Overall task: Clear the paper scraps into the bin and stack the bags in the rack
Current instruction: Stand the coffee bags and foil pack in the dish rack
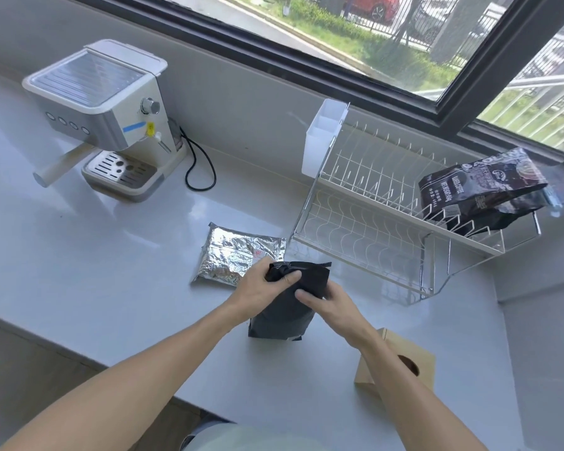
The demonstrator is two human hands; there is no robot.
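A person stands at a pale counter [111, 271] under a window, both bare hands on a black bag [287, 304] that stands upright just in front of them. The left hand [261, 288] grips the bag's folded top, thumb curled over the crease. The right hand [326, 302] holds the bag's upper right side, fingers wrapped against it.

Just beyond the left hand, a silver foil bag [238, 255] lies flat on the counter, not yet stowed. Beyond and to the right of the right hand stands a white wire rack [388, 203], with a dark printed coffee bag [482, 187] already leaning in the slots at its far end. Close to the right forearm sits a small brown cardboard box [401, 362] with a round hole (possibly the bin, though I cannot tell). No paper scraps are visible.

The step in hand looks like carrying the black bag to the rack. To do it well, keep the fold pinched shut, support the weight from the side, lift clear of the rack's near rail, and lower it between the wires beside the printed bag so it stands without tipping.
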